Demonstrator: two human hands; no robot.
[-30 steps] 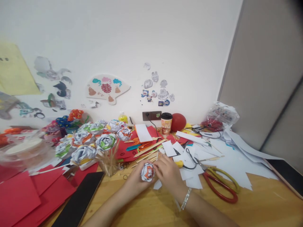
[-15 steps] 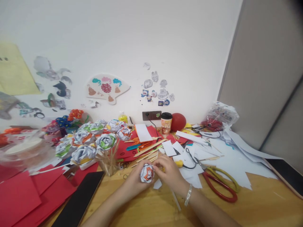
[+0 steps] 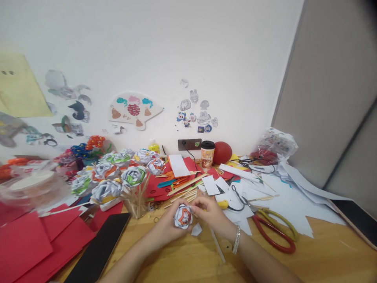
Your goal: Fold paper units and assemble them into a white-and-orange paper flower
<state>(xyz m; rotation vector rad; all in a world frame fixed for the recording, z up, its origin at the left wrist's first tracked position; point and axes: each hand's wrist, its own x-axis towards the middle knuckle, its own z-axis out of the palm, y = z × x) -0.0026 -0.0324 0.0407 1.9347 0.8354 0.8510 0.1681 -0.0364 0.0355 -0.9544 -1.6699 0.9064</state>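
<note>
A white paper flower (image 3: 183, 217) with an orange middle sits in my left hand (image 3: 168, 224), whose fingers wrap round it from the left and below. On the flower's right edge, the pinched fingers of my right hand (image 3: 211, 212) touch its outer petals. Whether a loose petal is between those fingertips is too small to make out. Under my right wrist a thin white stick (image 3: 217, 245) lies on the wooden table (image 3: 176, 259). A small white paper scrap (image 3: 196, 229) lies just beside the flower.
Finished paper flowers (image 3: 107, 188) stand at the left, near a clear box of sticks (image 3: 136, 200). Red-and-yellow scissors (image 3: 273, 232) lie at the right by white sheets (image 3: 285, 204). A yellow-handled glue gun (image 3: 223, 204), a cup (image 3: 207, 154) and red paper (image 3: 26, 243) are around.
My right hand has shifted slightly at the flower's edge, its fingers still pinched. My left hand keeps its hold, and the view has moved a little.
</note>
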